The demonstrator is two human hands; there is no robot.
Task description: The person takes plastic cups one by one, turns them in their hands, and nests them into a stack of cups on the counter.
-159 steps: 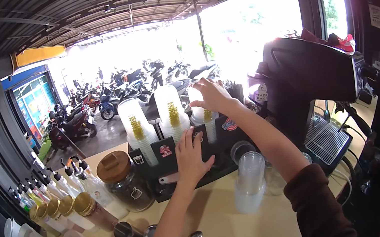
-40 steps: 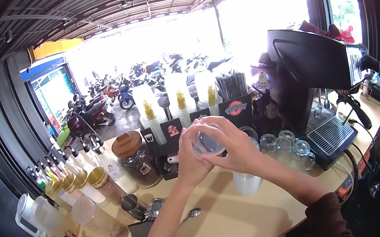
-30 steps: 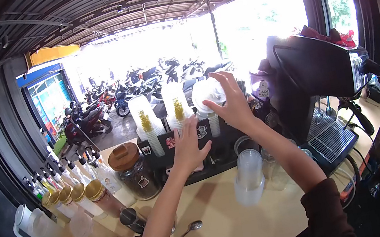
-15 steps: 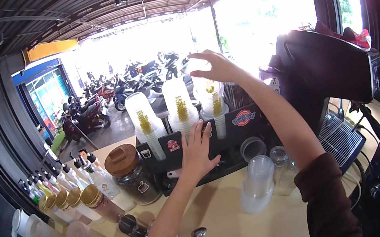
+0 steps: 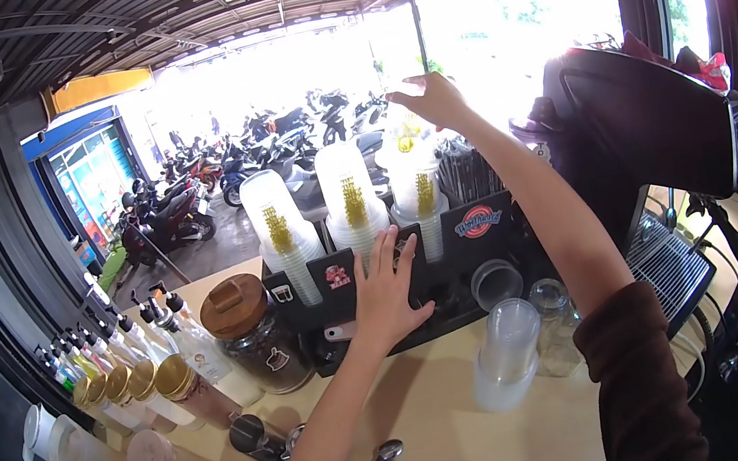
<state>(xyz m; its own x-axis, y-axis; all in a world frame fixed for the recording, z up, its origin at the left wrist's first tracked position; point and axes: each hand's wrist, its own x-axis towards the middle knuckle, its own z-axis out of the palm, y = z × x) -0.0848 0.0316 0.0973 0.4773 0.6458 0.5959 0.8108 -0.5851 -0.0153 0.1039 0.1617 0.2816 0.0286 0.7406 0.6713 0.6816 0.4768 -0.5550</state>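
Pale countertop [image 5: 452, 448] spans the lower centre of the frame, with a spoon [image 5: 390, 449] lying aslant near its lower edge, bowl towards the upper right. Right of centre stands a loose stack of clear cups [image 5: 509, 354]; left of centre stands a wooden-lidded jar [image 5: 266, 347]. Beyond these, at mid-frame, the left hand [image 5: 386, 297] spreads its fingers, apart and pointing up the frame, over the front of a black cup holder [image 5: 334, 313]; whether it presses on the panel cannot be told. Three cup stacks rise from the holder, narrow ends up and mouths down: the left stack [image 5: 276, 237] leans slightly to the upper left, whereas the middle stack [image 5: 355, 218] and the third stack [image 5: 425, 206] are nearly vertical. Just above the last, right of upper centre, is a glare-washed top cup [image 5: 409, 136], its long axis near upright. Over it arches the right hand [image 5: 433, 103], thumb and forefinger pointing left; their grip on the cup cannot be told. Parked motorcycles [image 5: 276, 153] occupy the background.
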